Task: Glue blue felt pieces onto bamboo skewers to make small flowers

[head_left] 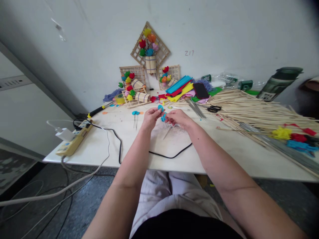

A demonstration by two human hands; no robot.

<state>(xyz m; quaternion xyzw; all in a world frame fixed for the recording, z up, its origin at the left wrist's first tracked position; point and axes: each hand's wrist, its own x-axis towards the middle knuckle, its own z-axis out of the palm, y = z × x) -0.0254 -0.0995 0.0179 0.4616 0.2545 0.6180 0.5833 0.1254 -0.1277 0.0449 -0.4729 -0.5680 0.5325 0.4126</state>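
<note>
Over the middle of the table, my left hand (151, 118) pinches a small blue disc (160, 108) between thumb and fingertips. My right hand (178, 118) is close beside it, fingers closed at a second blue piece (163, 116). A thin wire (163, 124) runs down from between the blue pieces. Below my right fingers a thin pale stick (167, 132) slants down; whether it is held or lies on the table I cannot tell. To the left of my hands lie blue discs on wire stems (135, 113), with an orange piece (141, 113) touching them.
Behind stand lattice panels with flowers (151, 46). Coloured sheets (180, 88), a phone (200, 90), black scissors (214, 109) and many wooden sticks (254, 109) spread right. A power strip (74, 141) sits left; a black cable (169, 156) crosses the front.
</note>
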